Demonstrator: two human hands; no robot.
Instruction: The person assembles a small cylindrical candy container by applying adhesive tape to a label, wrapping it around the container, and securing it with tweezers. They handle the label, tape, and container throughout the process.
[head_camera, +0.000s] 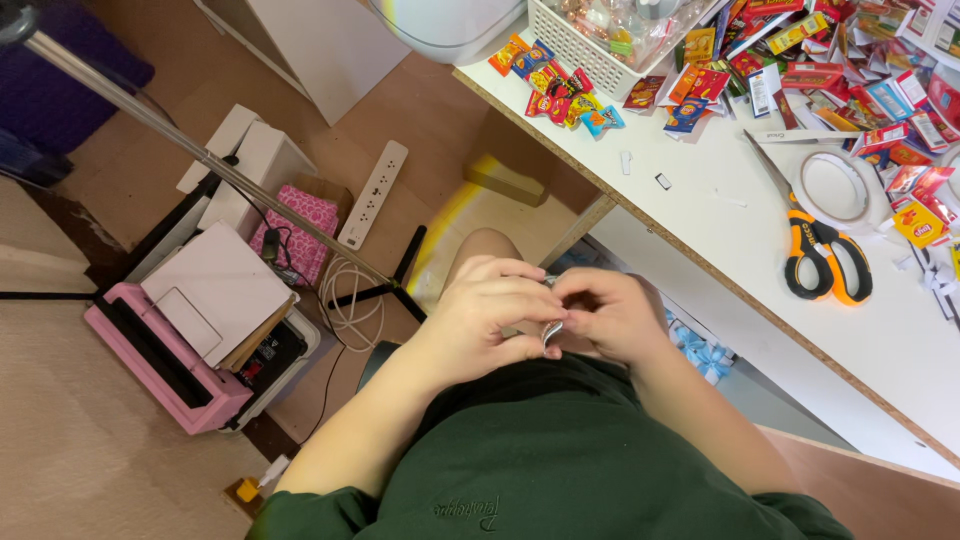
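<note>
Hands pinch a small silvery foil piece (552, 330) below the white table (760, 250). Left hand (490, 315) and right hand (610, 318) grip its edges; it looks light, thin, crushable.

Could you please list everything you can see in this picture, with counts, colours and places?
Silvery piece: one, pinched between both hands over the lap.
Scissors: one, orange and black handles, on the white table.
Tape roll: one, clear, beside the scissors.
Small packets: many, red, yellow, blue, on the table's far side.
Basket: one, white, on the table.
Power strip: one, white, on the floor.
Pink machine: one, floor left.
Left hand; right hand.
</note>
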